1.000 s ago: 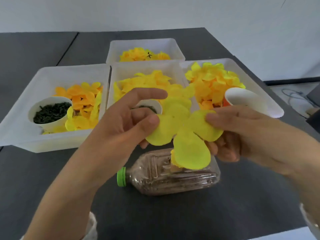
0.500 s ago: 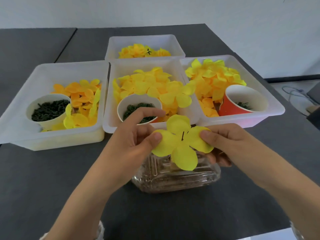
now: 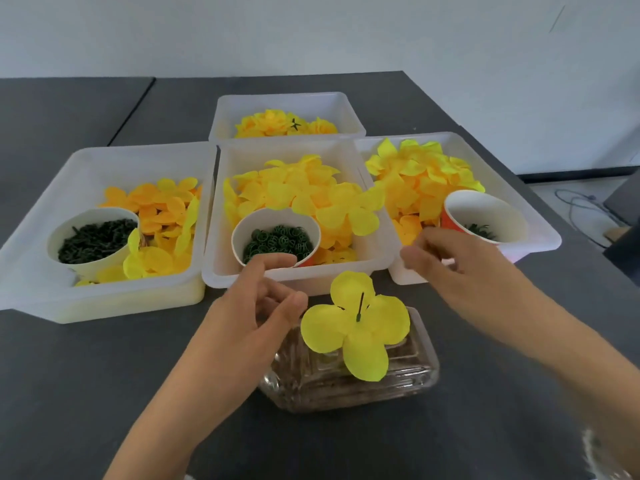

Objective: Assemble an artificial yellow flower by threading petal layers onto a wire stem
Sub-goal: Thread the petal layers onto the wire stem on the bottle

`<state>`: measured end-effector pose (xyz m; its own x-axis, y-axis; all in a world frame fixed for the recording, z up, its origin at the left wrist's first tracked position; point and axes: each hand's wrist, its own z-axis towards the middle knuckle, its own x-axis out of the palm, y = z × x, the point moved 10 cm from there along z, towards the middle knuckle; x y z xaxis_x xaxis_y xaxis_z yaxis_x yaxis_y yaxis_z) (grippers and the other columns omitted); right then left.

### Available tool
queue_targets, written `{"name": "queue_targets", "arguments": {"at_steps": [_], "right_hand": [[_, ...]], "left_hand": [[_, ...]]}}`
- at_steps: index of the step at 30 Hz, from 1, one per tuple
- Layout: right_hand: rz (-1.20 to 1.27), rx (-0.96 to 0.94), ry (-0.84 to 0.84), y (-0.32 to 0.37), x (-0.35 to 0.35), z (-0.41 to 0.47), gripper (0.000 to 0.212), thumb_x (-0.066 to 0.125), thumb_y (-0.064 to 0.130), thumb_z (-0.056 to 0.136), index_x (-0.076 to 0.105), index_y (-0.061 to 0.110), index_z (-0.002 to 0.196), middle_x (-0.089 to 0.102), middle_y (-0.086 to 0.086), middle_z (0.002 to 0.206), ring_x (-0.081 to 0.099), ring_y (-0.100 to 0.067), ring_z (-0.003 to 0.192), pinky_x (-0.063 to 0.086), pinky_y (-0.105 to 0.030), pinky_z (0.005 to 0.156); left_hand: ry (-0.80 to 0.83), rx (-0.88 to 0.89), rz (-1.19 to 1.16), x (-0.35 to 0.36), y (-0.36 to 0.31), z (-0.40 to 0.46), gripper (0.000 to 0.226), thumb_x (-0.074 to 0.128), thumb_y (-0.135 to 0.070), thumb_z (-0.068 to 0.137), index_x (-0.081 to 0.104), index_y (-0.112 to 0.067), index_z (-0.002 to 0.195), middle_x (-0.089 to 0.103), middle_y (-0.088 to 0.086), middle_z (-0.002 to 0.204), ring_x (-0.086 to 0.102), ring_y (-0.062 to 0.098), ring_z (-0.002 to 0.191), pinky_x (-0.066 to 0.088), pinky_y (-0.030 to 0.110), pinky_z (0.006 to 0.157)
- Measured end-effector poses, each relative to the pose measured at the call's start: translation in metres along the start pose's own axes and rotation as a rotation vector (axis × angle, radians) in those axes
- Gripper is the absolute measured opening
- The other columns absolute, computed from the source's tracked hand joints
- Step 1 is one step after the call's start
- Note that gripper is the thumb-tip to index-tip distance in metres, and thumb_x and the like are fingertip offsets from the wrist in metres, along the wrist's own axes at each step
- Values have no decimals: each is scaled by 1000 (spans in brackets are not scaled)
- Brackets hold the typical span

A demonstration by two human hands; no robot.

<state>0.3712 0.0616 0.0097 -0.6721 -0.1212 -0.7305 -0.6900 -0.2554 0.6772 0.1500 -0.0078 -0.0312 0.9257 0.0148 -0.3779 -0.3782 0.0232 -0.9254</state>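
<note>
Table (image 3: 104, 375) dark grey | wall (image 3: 311, 29) white | fingers on both hands loose, empty

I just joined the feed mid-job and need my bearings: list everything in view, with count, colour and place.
petal layer: one, bright yellow, threaded on wire stem, over bottle
plastic bottle: one, clear, brown filling, lying near centre
trays: four, white, holding yellow and orange petals, behind bottle
paper cups: three, one in each front tray, holding dark green pieces
table: one, dark grey
cable: grey, floor far right
hands: left beside petal layer, right near right tray, both empty
</note>
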Motion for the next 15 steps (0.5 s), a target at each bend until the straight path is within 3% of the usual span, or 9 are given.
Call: {"name": "queue_targets", "arguments": {"at_steps": [2, 3, 6, 9, 12, 15], "right_hand": [[-102, -103, -183, 8, -23, 28, 14, 52, 47, 87, 58, 34, 83, 57, 13, 73, 47, -3, 57, 36, -22, 55], [-192, -158, -181, 12, -22, 42, 10, 58, 37, 88, 59, 34, 97, 57, 9, 88, 48, -2, 62, 40, -24, 61], [-458, -256, 51, 14, 15, 77, 64, 73, 30, 80, 42, 33, 136, 40, -7, 124, 49, -19, 95, 45, -34, 83], [-638, -254, 142, 11, 44, 94, 83, 75, 42, 74, 29, 35, 142, 36, -10, 129, 38, -29, 116, 47, -39, 82], [-913, -290, 74, 16, 55, 104, 68, 67, 37, 82, 32, 30, 140, 38, -12, 132, 38, -32, 120, 46, -39, 82], [-969, -296, -22, 26, 53, 107, 41, 56, 26, 92, 46, 25, 132, 47, -10, 128, 45, -30, 117, 44, -37, 78]], "left_hand": [[-63, 16, -1, -16, -5, 1, 38, 49, -58, 79, 50, -51, 116, 70, -12, 94, 67, 5, 89, 48, 25, 74], [-85, 29, -9, -22, -9, 1, 39, 49, -60, 77, 52, -51, 115, 70, -11, 95, 67, 6, 89, 49, 27, 73], [-140, 65, -46, -34, -21, 4, 35, 52, -62, 80, 56, -49, 112, 72, -9, 94, 68, 7, 88, 48, 31, 74], [-149, 82, -78, -35, -29, 6, 22, 57, -48, 89, 59, -44, 111, 73, -9, 90, 68, 5, 84, 46, 30, 74], [-116, 95, -114, -29, -37, 7, 25, 59, -48, 88, 61, -39, 111, 74, -8, 90, 68, 6, 84, 45, 25, 74], [-89, 100, -125, -23, -42, 8, 28, 59, -51, 89, 61, -37, 113, 74, -9, 89, 68, 6, 83, 45, 20, 72]]}}
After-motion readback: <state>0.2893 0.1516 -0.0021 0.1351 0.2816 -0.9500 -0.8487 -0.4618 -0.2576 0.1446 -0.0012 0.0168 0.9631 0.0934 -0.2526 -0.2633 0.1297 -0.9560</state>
